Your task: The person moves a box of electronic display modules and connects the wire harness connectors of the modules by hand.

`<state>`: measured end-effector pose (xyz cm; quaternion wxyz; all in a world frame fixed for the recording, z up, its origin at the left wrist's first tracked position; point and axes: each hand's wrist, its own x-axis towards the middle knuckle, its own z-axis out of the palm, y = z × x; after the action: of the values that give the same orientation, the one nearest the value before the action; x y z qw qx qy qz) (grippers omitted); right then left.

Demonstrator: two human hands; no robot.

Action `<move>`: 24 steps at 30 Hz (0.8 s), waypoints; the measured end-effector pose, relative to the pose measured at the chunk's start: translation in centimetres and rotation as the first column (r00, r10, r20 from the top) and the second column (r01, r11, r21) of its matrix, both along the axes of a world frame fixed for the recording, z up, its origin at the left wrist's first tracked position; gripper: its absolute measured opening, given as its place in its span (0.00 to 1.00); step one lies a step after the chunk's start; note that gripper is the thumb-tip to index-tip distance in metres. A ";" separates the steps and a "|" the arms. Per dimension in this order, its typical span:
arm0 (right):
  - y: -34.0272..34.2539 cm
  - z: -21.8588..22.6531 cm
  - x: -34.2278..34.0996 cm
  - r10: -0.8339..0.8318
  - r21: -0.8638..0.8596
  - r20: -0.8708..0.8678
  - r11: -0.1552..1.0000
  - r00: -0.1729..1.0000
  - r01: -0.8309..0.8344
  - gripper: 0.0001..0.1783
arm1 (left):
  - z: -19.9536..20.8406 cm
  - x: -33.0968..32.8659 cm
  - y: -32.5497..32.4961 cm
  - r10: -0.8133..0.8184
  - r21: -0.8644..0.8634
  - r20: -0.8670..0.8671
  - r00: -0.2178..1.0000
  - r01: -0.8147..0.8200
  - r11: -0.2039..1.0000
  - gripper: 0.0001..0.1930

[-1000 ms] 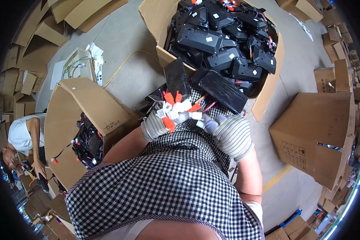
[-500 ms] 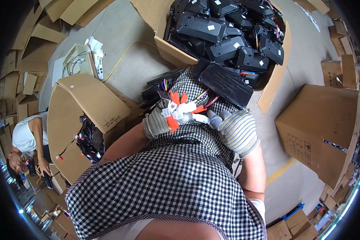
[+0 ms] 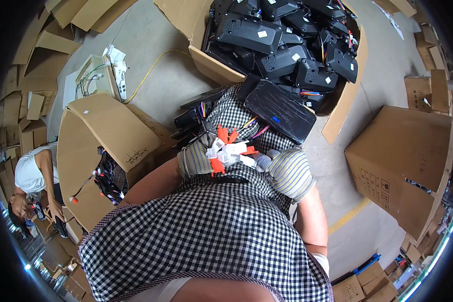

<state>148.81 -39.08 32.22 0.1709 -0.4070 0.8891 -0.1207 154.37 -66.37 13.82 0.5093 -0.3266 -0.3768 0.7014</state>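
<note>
In a striped work glove, my left hand [image 3: 195, 157] is closed around a cluster of white and orange-red wire connectors [image 3: 231, 150] above my lap. My right hand [image 3: 291, 173], gloved alike, pinches with thumb and fingers at a white connector [image 3: 247, 161] on the cluster's right side. A flat black device [image 3: 281, 111] with a scuffed face rests across my knees, and coloured wires [image 3: 260, 132] run from near it toward the connectors. More black devices [image 3: 189, 118] lean by my left knee. My palms and part of the connectors are hidden.
Ahead stands an open carton [image 3: 214, 66] heaped with black devices [image 3: 282, 60]. Another carton [image 3: 136, 128], holding wired parts, is at my left. A large carton [image 3: 397, 156] stands on the right. At far left another person [image 3: 35, 171] handles a black part. A yellow cable [image 3: 148, 75] crosses the floor.
Both hands and the connectors have shifted slightly. My right hand has come a little left and down; the black device on my knees has tilted, showing more of its face.
</note>
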 end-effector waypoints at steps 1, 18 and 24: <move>-0.1 -0.1 0.1 -0.008 -0.021 -0.014 1.000 1.000 0.007 0.16 | -0.8 -0.2 0.6 -0.008 -0.077 -0.117 0.993 -0.001 0.997 0.10; 1.4 1.6 -7.2 -0.416 -0.393 -0.182 0.861 0.891 0.322 0.02 | 9.2 -2.1 4.1 -0.360 -0.607 -0.266 0.894 0.135 0.783 0.14; 4.3 -1.2 -24.4 -0.823 -0.167 -0.185 0.565 0.537 0.808 0.20 | 10.3 -3.1 4.2 0.111 -0.129 0.641 0.759 -0.036 0.991 0.19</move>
<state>124.45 -34.79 31.05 -0.0274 0.0373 0.9855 -0.1631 151.30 -62.14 24.09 0.3019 -0.5604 -0.5031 0.5845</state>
